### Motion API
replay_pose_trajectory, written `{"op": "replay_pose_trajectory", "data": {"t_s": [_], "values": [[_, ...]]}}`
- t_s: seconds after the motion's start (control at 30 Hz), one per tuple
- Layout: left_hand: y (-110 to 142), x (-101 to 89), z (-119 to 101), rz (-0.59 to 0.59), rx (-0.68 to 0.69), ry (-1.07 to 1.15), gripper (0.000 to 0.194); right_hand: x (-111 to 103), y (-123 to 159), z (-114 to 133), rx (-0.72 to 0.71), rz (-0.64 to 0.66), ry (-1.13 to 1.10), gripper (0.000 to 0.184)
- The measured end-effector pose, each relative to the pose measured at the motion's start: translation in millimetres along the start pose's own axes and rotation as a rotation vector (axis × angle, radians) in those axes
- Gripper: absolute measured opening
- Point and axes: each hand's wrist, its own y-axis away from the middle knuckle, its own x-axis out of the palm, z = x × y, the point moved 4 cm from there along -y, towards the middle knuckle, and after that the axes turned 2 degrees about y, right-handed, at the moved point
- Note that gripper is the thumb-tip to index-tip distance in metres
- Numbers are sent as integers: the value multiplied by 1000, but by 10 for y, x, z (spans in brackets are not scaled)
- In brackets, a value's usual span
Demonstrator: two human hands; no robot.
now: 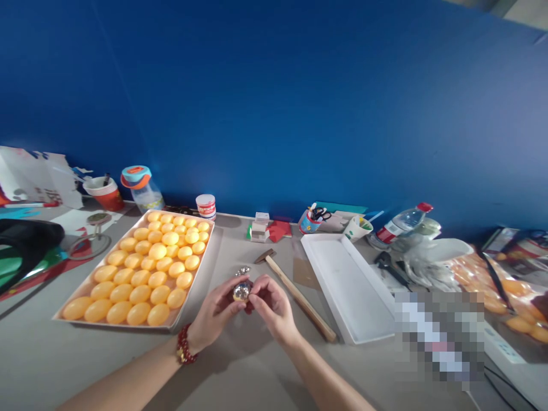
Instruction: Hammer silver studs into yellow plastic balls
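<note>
A shiny silver ball sits between the fingers of my left hand, which wears a dark red bead bracelet at the wrist. My right hand is closed in a pinch at the ball's right side; what its fingertips grip is too small to make out. Something dark red shows just under the ball, partly hidden by the fingers. Right behind the left fingertips lie small shiny metal pieces. A hammer with a wooden handle rests to the right of my hands, its head pointing away.
To the left stands a shallow box full of orange balls. A white tray lies to the right. Farther back are a pen cup, small white boxes, a plastic bottle and a blue wall.
</note>
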Motion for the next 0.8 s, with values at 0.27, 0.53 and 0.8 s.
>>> {"op": "replay_pose_trajectory", "data": {"t_s": [0.27,0.53,0.8], "values": [[21,15,9,22,-14,139,45,-16,-5,-17,-61,-43,41,20],[26,1,-10,37,-3,94,45,-57,6,-44,-133,2,138,18],[36,-10,-20,-45,82,26,39,-53,17,66,-198,44,325,25]]}}
